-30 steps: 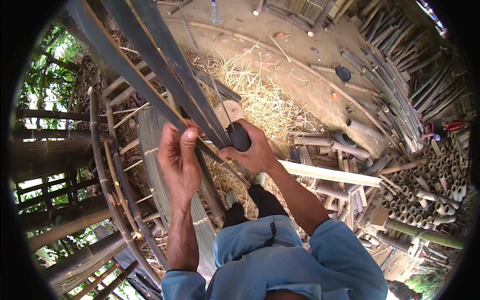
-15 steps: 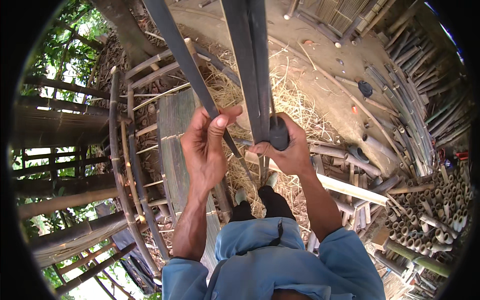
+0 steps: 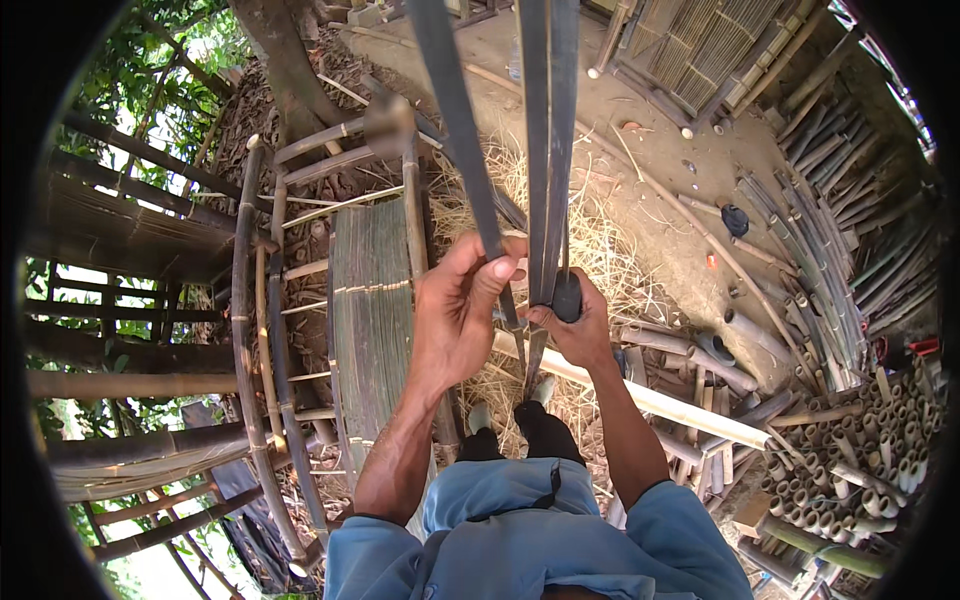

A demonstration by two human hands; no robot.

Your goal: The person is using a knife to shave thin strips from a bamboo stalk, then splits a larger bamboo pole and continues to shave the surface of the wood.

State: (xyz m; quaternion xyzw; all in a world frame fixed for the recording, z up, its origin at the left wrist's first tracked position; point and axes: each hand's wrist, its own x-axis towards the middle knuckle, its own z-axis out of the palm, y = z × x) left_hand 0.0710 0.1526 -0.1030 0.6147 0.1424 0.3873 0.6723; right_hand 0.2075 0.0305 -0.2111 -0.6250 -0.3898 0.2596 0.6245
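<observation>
The dirt yard (image 3: 640, 120) is lying under a scatter of straw (image 3: 600, 250), with a tree trunk (image 3: 290, 60) rising at the upper left. A bamboo frame (image 3: 260, 330) of long poles and short rungs is lying across the ground to the person's left, and a flat bundle of split bamboo slats (image 3: 372, 320) is resting inside it. Heaps of cut bamboo poles (image 3: 830, 250) are lying along the right side, and a stack of short bamboo tubes (image 3: 880, 440), open ends showing, is sitting at the lower right. One pale bamboo pole (image 3: 650, 395) is lying on the straw just beyond the person's feet. Long dark bamboo strips (image 3: 548, 150) are running from the top edge of the view down to the hands, close in front of the head camera. The left hand (image 3: 455, 320) is pinching one separate strip (image 3: 460, 130) between thumb and fingers, holding it angled away from the others. The right hand (image 3: 575, 330) is clenching around a dark handle (image 3: 567, 296), pressed against the two upright strips; whether a blade is attached cannot be told. Both hands are sitting just beside each other, above the person's blue-clad knees (image 3: 520, 520).
</observation>
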